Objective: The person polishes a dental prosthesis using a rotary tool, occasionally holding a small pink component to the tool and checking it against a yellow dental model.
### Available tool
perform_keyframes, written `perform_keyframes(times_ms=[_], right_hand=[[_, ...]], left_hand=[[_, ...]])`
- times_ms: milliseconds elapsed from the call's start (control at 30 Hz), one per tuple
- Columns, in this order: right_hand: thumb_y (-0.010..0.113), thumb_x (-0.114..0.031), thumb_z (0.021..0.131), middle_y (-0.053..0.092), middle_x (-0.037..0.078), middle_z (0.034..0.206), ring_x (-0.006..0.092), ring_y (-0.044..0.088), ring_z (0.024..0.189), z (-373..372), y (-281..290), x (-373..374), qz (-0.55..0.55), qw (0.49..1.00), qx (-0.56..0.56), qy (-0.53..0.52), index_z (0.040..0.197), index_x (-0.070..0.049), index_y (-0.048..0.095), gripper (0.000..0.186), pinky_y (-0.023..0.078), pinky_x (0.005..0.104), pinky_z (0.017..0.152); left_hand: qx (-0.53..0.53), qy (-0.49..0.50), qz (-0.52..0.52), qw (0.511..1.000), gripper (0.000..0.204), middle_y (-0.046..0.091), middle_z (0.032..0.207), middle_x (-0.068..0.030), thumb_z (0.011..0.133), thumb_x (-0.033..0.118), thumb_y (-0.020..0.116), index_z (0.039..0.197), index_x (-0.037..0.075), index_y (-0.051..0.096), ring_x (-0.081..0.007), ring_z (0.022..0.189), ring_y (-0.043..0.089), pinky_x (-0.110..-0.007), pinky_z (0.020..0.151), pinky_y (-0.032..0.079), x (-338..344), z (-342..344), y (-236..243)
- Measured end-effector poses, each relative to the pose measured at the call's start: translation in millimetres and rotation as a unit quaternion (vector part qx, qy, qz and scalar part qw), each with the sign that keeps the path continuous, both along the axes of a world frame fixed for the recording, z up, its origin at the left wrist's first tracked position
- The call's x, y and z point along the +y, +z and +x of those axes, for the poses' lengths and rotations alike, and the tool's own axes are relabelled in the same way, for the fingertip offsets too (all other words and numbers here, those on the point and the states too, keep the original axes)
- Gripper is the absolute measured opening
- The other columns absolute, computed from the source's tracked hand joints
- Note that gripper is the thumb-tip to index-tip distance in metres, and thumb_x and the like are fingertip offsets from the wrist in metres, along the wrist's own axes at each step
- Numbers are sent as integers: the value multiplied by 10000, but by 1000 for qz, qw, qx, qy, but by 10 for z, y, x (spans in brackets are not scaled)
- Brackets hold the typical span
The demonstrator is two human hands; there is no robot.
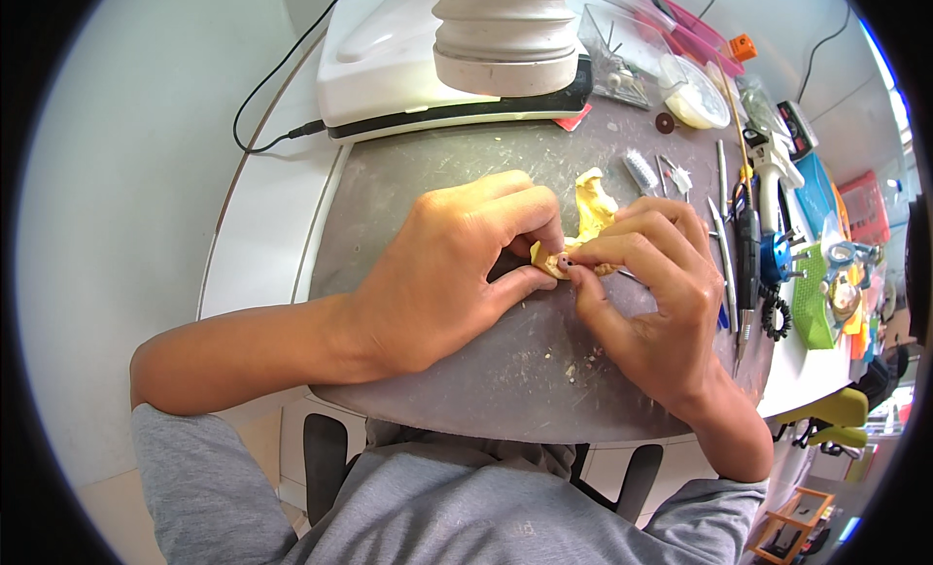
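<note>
"Yellow tooth model [546, 259]: where is it?"

"Right between the two hands, over the gray desk top [418, 181]. A tall yellow piece [594, 207] stands up just behind it. I can't tell if the two are joined."

"What are the hands doing?"

"The left hand [442, 264] pinches the model's left end with its thumb and fingers. The right hand [666, 278] has its thumb and fingertips closed in on the other side. They hide a lot, so I can't tell just what they grip."

"Is the work done?"

"I don't think so. Both hands are busy on it. The little crumbs [571, 373] on the desk make me guess some bits got scraped off."

"How much is left?"

"Can't tell. The fingers cover the spot."
</note>
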State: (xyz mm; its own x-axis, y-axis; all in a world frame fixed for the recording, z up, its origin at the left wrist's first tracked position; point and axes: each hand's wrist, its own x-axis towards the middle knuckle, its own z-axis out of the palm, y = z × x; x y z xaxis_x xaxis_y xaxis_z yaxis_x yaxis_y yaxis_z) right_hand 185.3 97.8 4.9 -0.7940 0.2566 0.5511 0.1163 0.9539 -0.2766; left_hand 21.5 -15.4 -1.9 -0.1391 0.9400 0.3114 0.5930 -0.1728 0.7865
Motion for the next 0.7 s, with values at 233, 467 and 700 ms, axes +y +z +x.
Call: perform_keyframes(times_ms=[233,467,700], right_hand=[[743,-68,625,594,20,792,233,543,895,-11,45,-25,12,1000,-21,-1,783,-100,646,189,380,368,785],[738,-53,611,585,16,787,236,537,896,-33,-21,3,16,1000,-8,6,764,-110,626,198,377,369,773],[735,-46,613,587,17,782,236,539,903,-41,-19,7,5,1000,-10,7,764,-105,627,195,381,367,774]], left_hand=[[24,4,7,1000,187,594,860,-98,724,-32,722,853,-20,587,-188,784,646,-265,685,548,-24,9,31],[26,-6,23,999,199,595,824,-98,695,-10,742,818,-14,586,-204,747,631,-288,660,510,11,10,-2],[57,-9,23,998,211,607,826,-103,677,-16,747,807,-18,580,-212,751,631,-294,659,499,2,-16,11]])
